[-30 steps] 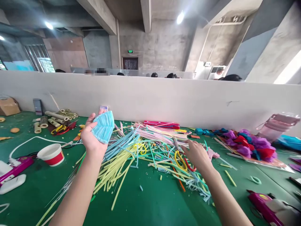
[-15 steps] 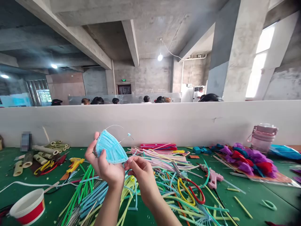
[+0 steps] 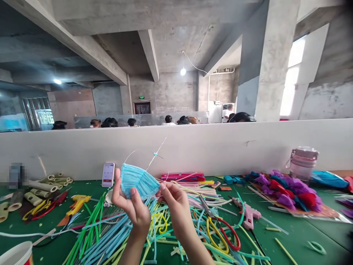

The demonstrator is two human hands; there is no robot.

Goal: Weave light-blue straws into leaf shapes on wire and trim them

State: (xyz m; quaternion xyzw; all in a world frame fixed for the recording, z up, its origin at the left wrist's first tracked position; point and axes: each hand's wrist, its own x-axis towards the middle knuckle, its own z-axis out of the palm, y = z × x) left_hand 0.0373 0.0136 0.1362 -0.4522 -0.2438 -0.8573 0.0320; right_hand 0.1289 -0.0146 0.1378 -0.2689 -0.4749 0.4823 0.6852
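Observation:
A light-blue fan-shaped piece of fuzzy pipe cleaners laid side by side [image 3: 139,181] is held up above the table. Thin bare wires stick out of its upper side, and one carries a small blue knot [image 3: 156,154]. My left hand [image 3: 135,208] grips the piece from the left, thumb on the front face and fingers behind. With fingertips pinched together, my right hand [image 3: 175,200] holds the fan's right-hand corner. Whatever lies right between those fingertips is too small to make out. Loose blue pipe cleaners [image 3: 110,235] and green ones [image 3: 88,228] lie beneath my hands.
Scissors with red and yellow handles [image 3: 220,232] and a pink glue gun [image 3: 250,215] lie to the right. On the left are a yellow glue gun [image 3: 78,205], bamboo pieces [image 3: 44,186] and a paper cup [image 3: 18,254]. A phone [image 3: 108,175] leans against the white partition [image 3: 220,147].
The view has shifted. The fan has turned so its right corner points more sideways, and its knotted wire now stands higher. The phone behind my left hand has come into sight.

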